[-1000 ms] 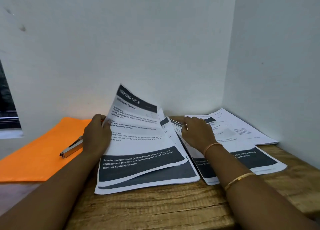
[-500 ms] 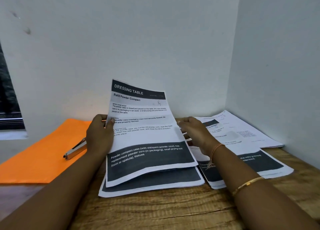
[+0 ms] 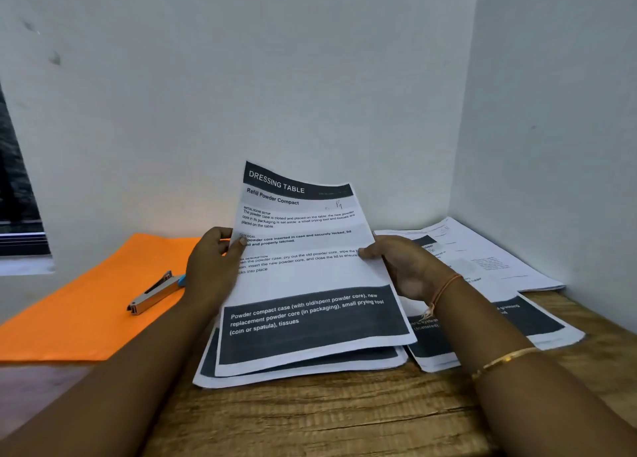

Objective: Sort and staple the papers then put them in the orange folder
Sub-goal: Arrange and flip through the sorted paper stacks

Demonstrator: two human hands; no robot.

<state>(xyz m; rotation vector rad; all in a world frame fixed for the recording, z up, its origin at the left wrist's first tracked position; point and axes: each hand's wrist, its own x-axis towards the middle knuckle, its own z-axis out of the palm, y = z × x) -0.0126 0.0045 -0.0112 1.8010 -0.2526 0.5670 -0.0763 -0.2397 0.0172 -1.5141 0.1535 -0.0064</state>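
A printed sheet headed "DRESSING TABLE" (image 3: 303, 270) stands tilted up from the pile of papers (image 3: 296, 370) beneath it. My left hand (image 3: 210, 267) pinches its left edge, thumb on the front. My right hand (image 3: 403, 267) grips its right edge. More printed papers (image 3: 482, 267) lie spread in the right corner. The orange folder (image 3: 86, 312) lies flat at the left, and a metal stapler (image 3: 155, 293) with a blue end rests on it.
The wooden table (image 3: 327, 418) sits in a corner of white walls, one behind and one at the right. A dark window (image 3: 17, 198) shows at the far left. Bare wood lies in front of the piles.
My right hand left the right-hand papers and took hold of the lifted sheet's right edge. The sheet now stands straighter, held by both hands.
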